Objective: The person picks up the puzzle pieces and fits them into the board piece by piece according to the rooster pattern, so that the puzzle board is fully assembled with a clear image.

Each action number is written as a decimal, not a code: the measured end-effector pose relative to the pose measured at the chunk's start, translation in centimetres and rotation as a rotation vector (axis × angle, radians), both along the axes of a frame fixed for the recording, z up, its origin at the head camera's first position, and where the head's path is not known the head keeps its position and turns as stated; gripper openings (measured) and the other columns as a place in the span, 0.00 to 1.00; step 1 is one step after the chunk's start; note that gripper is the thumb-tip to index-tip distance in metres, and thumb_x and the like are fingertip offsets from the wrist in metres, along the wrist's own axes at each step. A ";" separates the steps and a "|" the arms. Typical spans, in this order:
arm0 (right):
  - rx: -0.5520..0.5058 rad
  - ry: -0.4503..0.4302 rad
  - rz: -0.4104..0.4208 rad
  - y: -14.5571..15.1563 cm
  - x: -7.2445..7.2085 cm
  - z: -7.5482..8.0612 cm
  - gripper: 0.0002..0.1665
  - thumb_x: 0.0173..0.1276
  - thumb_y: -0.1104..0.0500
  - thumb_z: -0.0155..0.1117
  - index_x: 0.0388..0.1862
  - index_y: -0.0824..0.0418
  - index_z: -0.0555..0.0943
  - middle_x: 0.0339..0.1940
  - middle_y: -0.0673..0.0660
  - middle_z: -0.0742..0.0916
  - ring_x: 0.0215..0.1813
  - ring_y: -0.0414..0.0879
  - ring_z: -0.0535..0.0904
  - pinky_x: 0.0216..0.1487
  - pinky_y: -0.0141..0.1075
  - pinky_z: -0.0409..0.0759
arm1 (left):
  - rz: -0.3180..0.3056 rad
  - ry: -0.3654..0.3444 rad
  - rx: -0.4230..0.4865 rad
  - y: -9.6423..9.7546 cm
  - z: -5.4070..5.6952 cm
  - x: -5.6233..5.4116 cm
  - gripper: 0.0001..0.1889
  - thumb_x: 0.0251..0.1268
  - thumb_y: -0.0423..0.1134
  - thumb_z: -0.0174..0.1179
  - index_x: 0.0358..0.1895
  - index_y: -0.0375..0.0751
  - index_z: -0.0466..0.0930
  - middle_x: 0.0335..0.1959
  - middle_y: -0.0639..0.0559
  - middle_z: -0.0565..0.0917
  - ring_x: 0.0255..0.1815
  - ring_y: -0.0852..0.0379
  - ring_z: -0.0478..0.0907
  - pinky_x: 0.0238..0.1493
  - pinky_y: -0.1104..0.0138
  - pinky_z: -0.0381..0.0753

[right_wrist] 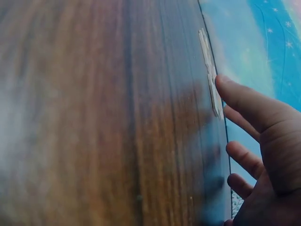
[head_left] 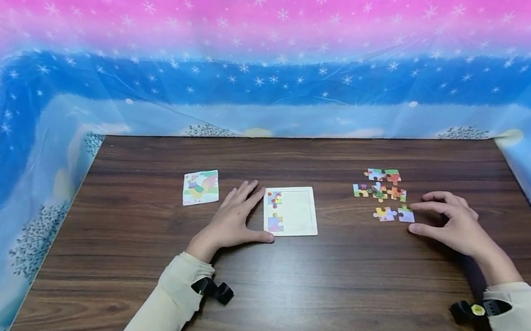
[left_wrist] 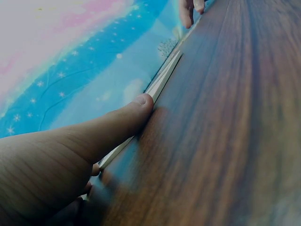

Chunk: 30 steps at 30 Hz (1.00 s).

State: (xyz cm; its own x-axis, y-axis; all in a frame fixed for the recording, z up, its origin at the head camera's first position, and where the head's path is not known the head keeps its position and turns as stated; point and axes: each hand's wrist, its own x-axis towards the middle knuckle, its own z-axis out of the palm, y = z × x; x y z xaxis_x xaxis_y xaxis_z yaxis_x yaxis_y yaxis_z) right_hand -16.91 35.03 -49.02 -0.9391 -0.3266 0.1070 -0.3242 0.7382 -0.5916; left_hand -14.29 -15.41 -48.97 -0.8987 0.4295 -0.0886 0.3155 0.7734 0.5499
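A shallow white puzzle tray [head_left: 297,210] lies on the table, with two pieces [head_left: 276,222] set along its left side. My left hand [head_left: 232,215] is spread at that side, its straight fingers by the upper left corner and its thumb against the lower left one. In the left wrist view the thumb [left_wrist: 124,120] presses on the tray's edge [left_wrist: 164,77]. My right hand [head_left: 452,223] is over the table at the right, thumb and forefinger apart, fingertips right at a purple and green jigsaw piece [head_left: 406,214]. In the right wrist view its other fingers bend loosely.
Several more jigsaw pieces [head_left: 379,192] lie in three rough rows left of my right hand. A small picture card [head_left: 200,187] with a coloured bird lies left of my left hand. The brown wooden table [head_left: 306,309] ends at a pink and blue snowflake curtain [head_left: 279,70].
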 end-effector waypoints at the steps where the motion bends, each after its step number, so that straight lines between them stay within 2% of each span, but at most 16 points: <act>1: 0.005 0.010 0.005 0.0 0.0 0.0 0.27 0.59 0.56 0.85 0.57 0.61 0.89 0.64 0.69 0.77 0.66 0.76 0.63 0.56 0.75 0.52 | 0.000 0.001 0.000 0.0 0.0 0.0 0.62 0.58 0.66 0.75 0.87 0.42 0.50 0.88 0.43 0.46 0.88 0.46 0.35 0.86 0.51 0.34; 10: 0.007 0.032 -0.004 -0.3 -0.1 -0.2 0.22 0.59 0.60 0.84 0.53 0.63 0.90 0.61 0.69 0.78 0.65 0.77 0.64 0.56 0.75 0.52 | -0.006 0.011 0.001 0.0 0.2 0.0 0.61 0.58 0.66 0.75 0.87 0.42 0.50 0.88 0.42 0.46 0.88 0.45 0.35 0.86 0.51 0.34; 17: 0.009 0.031 0.019 -0.7 0.1 0.0 0.19 0.61 0.62 0.83 0.51 0.63 0.90 0.61 0.68 0.79 0.65 0.73 0.66 0.61 0.75 0.55 | -0.007 0.016 0.005 0.0 0.2 0.0 0.61 0.58 0.65 0.76 0.86 0.41 0.50 0.88 0.42 0.46 0.88 0.44 0.35 0.86 0.50 0.35; 24: -0.039 0.029 0.018 -1.3 0.3 0.2 0.18 0.61 0.61 0.84 0.49 0.61 0.90 0.62 0.66 0.79 0.65 0.71 0.67 0.54 0.65 0.64 | -0.007 0.016 0.013 0.0 0.1 0.0 0.61 0.58 0.65 0.75 0.86 0.42 0.51 0.88 0.42 0.47 0.88 0.44 0.35 0.86 0.50 0.35; 30: -0.078 0.039 0.041 -3.0 0.6 0.5 0.17 0.62 0.60 0.83 0.50 0.59 0.91 0.62 0.64 0.79 0.64 0.67 0.69 0.50 0.55 0.65 | -0.008 0.017 0.009 0.0 0.0 0.1 0.62 0.57 0.66 0.75 0.86 0.41 0.51 0.88 0.42 0.46 0.88 0.44 0.35 0.86 0.50 0.35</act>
